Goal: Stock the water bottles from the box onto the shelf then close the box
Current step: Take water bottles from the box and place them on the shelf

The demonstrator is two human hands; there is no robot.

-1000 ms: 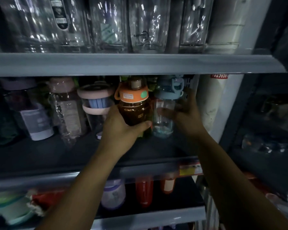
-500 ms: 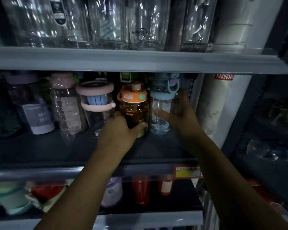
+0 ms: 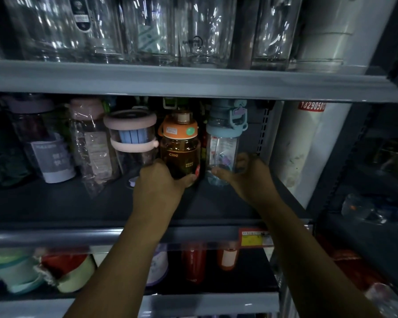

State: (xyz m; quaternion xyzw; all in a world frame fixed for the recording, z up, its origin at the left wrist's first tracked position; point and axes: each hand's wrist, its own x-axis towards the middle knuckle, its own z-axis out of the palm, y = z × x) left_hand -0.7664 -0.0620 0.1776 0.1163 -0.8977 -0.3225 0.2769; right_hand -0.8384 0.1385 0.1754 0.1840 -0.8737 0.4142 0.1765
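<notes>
An amber water bottle (image 3: 180,150) with an orange lid stands upright on the dark middle shelf (image 3: 55,203). My left hand (image 3: 157,188) grips its lower part, thumb across the front. Right of it stands a clear bottle (image 3: 223,143) with a light blue lid and strap. My right hand (image 3: 246,177) holds the base of that one, fingers round its far side. The two bottles stand side by side at the shelf's right end, close to the back. The box is out of view.
Left of the amber bottle stand a pink-banded clear bottle (image 3: 131,136) and wrapped bottles (image 3: 94,143). Tall clear glasses (image 3: 193,31) fill the shelf above. Red bottles (image 3: 194,262) and cups (image 3: 16,269) sit on the shelf below. A white pillar (image 3: 308,145) borders the right side.
Both hands have pushed the two bottles deeper onto the shelf, toward the back. The amber bottle, lifted a second ago, now stands on the shelf board.
</notes>
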